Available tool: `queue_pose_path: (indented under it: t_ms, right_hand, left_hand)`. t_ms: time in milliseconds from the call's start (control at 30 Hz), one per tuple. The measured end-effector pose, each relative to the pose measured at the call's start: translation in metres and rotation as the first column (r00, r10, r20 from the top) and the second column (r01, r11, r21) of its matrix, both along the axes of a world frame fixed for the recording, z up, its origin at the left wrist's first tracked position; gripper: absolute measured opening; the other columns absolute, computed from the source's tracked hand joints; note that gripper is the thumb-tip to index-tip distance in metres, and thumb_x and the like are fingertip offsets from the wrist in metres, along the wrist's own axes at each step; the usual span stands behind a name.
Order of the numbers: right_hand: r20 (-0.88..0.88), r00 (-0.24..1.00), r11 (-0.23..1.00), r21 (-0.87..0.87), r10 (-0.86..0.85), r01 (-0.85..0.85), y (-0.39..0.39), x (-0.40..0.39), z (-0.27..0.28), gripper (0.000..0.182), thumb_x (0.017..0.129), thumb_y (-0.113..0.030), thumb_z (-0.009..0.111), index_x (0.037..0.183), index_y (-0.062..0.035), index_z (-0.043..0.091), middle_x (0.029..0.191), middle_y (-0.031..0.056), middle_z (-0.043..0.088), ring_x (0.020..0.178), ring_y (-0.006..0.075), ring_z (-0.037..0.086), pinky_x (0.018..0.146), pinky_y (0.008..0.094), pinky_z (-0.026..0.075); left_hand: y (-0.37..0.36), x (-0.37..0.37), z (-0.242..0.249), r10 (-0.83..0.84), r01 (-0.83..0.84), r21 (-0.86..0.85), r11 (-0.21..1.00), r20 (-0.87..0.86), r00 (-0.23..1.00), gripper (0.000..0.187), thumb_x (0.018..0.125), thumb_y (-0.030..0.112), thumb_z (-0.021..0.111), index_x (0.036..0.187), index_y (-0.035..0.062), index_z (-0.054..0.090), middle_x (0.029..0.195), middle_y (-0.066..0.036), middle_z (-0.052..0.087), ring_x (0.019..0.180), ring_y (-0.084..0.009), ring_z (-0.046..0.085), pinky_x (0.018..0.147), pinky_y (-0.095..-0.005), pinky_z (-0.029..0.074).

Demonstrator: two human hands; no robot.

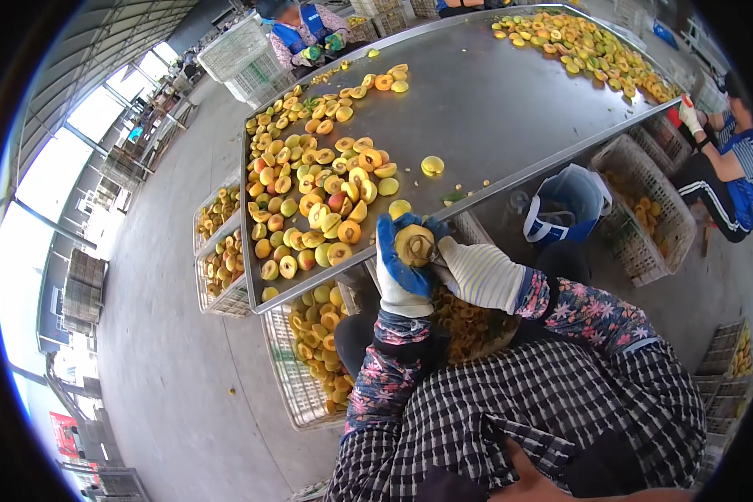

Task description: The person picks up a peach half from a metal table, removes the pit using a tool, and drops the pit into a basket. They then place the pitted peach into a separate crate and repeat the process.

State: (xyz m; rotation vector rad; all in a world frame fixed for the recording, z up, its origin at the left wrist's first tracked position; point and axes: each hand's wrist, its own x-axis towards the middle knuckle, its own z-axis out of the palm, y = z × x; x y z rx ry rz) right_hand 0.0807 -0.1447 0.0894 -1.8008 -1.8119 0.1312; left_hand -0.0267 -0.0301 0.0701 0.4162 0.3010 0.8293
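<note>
My left hand (402, 276), in a white glove with blue-coated fingers, is wrapped round a yellow peach half (412, 246), its cut face turned up. Pressed close against the fruit's right side, my right hand (479, 274) wears a white striped glove. Its fingers are closed on a thin metal tool (434, 253), mostly hidden by the glove. Both hands are just off the near edge of the metal table (494, 109). Many peach halves (318, 188) are heaped left of my hands on the table. A lone peach (432, 166) sits beyond them.
Below the table edge stand a crate of peach halves (297, 381) and a blue-white bucket (565, 205). Peach pieces (468, 326) lie under my hands. Co-workers sit at the far left (309, 29) and right (732, 159), near more crates (636, 251). Another peach heap (581, 42) covers the far corner.
</note>
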Motion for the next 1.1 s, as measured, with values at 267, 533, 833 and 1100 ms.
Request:
queue_pose_path:
  t_ms: [267, 533, 833, 1100]
  right_hand:
    - [-0.425, 0.896, 0.982, -0.070, 0.130, -0.176, 0.002, -0.001, -0.005, 0.026, 0.096, -0.017, 0.059, 0.109, 0.0028, 0.049, 0.087, 0.0214, 0.064, 0.082, 0.0388, 0.066, 0.069, 0.0423, 0.052]
    - [-0.311, 0.930, 0.955, -0.155, 0.197, -0.254, 0.001, 0.014, -0.010, 0.024, 0.098, -0.019, 0.058, 0.110, -0.0002, 0.050, 0.090, 0.0216, 0.063, 0.087, 0.0382, 0.064, 0.076, 0.0398, 0.049]
    - [-0.846, 0.524, 0.849, -0.347, -0.100, -0.399, 0.002, 0.006, 0.002, 0.025, 0.101, -0.028, 0.055, 0.113, -0.0056, 0.051, 0.081, 0.0101, 0.060, 0.059, 0.0166, 0.058, 0.056, 0.0333, 0.048]
    - [-0.933, 0.288, 0.782, -0.342, -0.216, -0.521, -0.008, 0.018, 0.010, 0.034, 0.102, -0.040, 0.052, 0.102, -0.0066, 0.055, 0.066, 0.0004, 0.052, 0.047, 0.0111, 0.050, 0.043, 0.0258, 0.039]
  left_hand:
    - [-0.021, 0.008, 0.004, 0.255, -0.240, 0.253, 0.937, -0.027, 0.967, 0.037, 0.105, 0.039, 0.046, 0.107, 0.0034, 0.057, 0.103, -0.011, 0.062, 0.103, -0.0307, 0.063, 0.100, -0.0497, 0.050]
    - [-0.009, 0.002, -0.013, 0.227, -0.120, 0.506, 0.854, -0.156, 0.961, 0.034, 0.107, 0.029, 0.043, 0.112, -0.0024, 0.053, 0.104, -0.015, 0.063, 0.097, -0.0307, 0.067, 0.095, -0.0471, 0.055]
    - [-0.010, 0.013, -0.013, 0.312, -0.238, 0.464, 0.853, -0.087, 0.946, 0.045, 0.107, 0.038, 0.041, 0.103, -0.0043, 0.057, 0.101, -0.020, 0.067, 0.089, -0.0288, 0.069, 0.085, -0.0410, 0.057]
    - [0.006, 0.002, -0.008, -0.198, 0.240, 0.191, 0.952, -0.213, 0.957, 0.035, 0.103, 0.034, 0.050, 0.096, 0.0006, 0.059, 0.083, -0.012, 0.064, 0.078, -0.0299, 0.067, 0.074, -0.0428, 0.058]
